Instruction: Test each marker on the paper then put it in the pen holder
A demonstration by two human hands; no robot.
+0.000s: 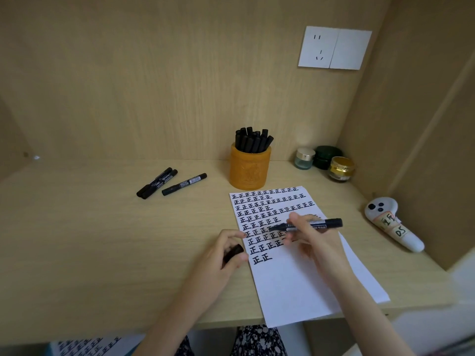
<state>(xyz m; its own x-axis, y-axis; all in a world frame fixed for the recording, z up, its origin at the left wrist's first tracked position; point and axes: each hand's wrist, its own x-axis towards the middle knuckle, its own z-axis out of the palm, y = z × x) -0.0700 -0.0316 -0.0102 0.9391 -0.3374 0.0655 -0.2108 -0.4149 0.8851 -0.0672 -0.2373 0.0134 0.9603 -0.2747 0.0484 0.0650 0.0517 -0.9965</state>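
At the far left of the wooden counter (102, 240) lie three capped black markers: a pair of markers (156, 183) side by side and touching, and a single marker (184, 184) just to their right. Next comes the left grip (226, 255), its fingers curled round a black cap (232, 253) at the left edge of the paper (295, 278). Behind it, near the back wall, the orange pen holder (249, 168) stands upright just beyond the paper's top edge, packed with black markers (253, 141). The paper carries rows of black handwritten characters down to about its middle. Over those rows the right grip (312, 242) pinches the barrel of an uncapped marker (308, 224), held nearly level with its tip pointing left; whether the tip touches the paper cannot be told. Further right, in the back corner, three small jars (327, 156) cluster together. A white controller (390, 222) with handwritten labels lies at the right wall.
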